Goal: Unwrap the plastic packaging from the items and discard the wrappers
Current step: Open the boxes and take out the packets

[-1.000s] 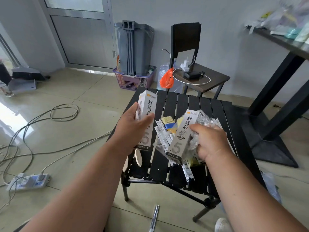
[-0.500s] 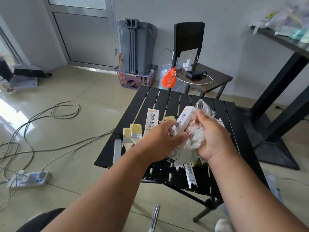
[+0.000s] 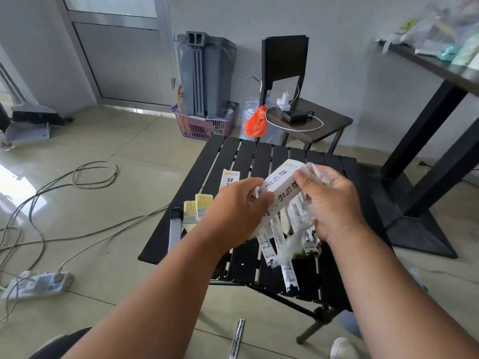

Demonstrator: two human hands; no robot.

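Both hands (image 3: pixel 285 203) have lifted the white box (image 3: pixel 281 186), its lower end hidden

Matt black slatted worktop (image 3: pixel 261 156). White box (image 3: pixel 281 189), smooth printed card. Wrapper (image 3: pixel 293 242) clear crinkled plastic, glossy. Brushes (image 3: pixel 198 207) pale bristle. Floor (image 3: pixel 108 229) glossy tile.

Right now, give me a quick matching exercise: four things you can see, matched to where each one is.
Things:
1. white box
2. paintbrushes
3. orange bag
4. power strip

Places:
A. on the floor, at the left
B. held in both hands
C. beside the chair
D. on the black slatted table, left side

Pairs: 1-B, 2-D, 3-C, 4-A
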